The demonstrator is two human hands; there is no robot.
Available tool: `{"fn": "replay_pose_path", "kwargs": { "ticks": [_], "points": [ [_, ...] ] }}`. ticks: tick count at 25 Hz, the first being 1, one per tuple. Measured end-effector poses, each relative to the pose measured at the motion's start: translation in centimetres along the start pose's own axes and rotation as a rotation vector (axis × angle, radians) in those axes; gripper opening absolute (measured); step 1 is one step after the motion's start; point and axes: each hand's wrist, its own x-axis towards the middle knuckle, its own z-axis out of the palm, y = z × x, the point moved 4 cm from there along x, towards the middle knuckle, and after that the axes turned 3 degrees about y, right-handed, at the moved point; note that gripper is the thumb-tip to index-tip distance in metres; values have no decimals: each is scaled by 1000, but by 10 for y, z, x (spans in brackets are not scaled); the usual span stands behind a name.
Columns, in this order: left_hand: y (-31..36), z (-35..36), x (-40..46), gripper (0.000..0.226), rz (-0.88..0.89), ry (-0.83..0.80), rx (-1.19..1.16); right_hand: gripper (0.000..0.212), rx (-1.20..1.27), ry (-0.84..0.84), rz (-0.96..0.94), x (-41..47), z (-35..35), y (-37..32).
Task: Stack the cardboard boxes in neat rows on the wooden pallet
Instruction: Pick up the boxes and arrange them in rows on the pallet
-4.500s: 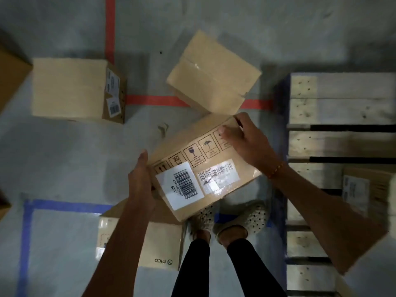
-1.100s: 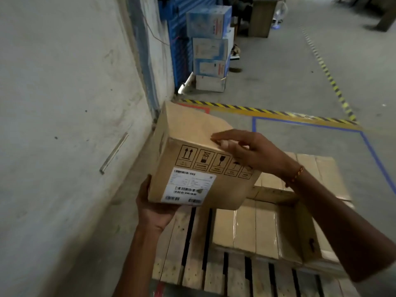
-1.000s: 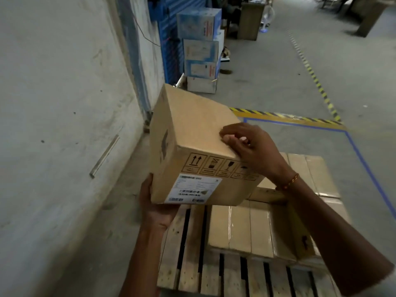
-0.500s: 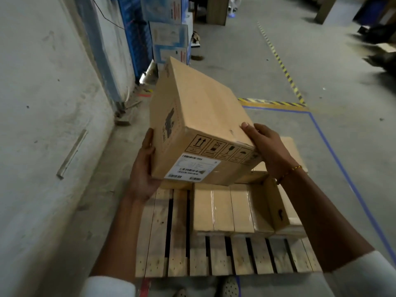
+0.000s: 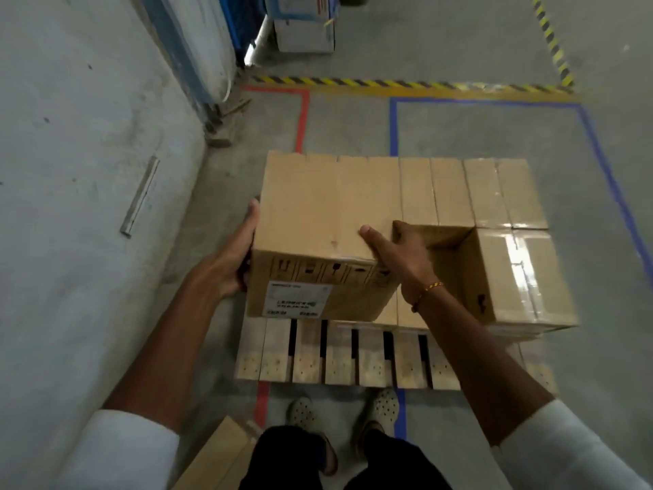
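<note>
I hold a cardboard box (image 5: 318,221) with a white label on its near face over the left part of the wooden pallet (image 5: 339,362). My left hand (image 5: 235,256) grips its left side. My right hand (image 5: 399,252) grips its near right top corner, thumb on the top. Whether the box rests on the slats is hidden. To its right, several taped cardboard boxes (image 5: 501,242) sit on the pallet in rows.
A concrete wall (image 5: 77,171) runs along the left. Red, blue and yellow-black tape lines mark the floor beyond the pallet. Blue and white cartons (image 5: 304,33) stand at the far wall. Another cardboard box (image 5: 215,457) lies by my feet (image 5: 339,412).
The box has come down from chest height to the pallet's left side, beside the stacked boxes. My view has tilted downward. Both hands keep their hold.
</note>
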Motion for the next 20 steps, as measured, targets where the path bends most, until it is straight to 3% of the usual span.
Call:
{"fn": "replay_pose_path", "kwargs": {
  "ticks": [2,6,11,14,17,20],
  "points": [
    [-33,-22,13,86,-135,1,65,65,-72,-34,56,-2,29,23],
    [-105,-69,61,63,-359,-37,140,59,-205,-158,214,14,95,84],
    [-191,-112,180,56,-508,-85,260,66,-236,-187,390,64,192,182],
    [-250,-138,259,85,-490,-138,225,90,-184,-150,410,98,245,244],
    [-300,-149,316,99,-475,-231,148,76,-204,-137,389,126,282,295],
    [-337,-145,365,121,-458,-300,64,79,-369,-99,277,165,296,330]
  ]
}}
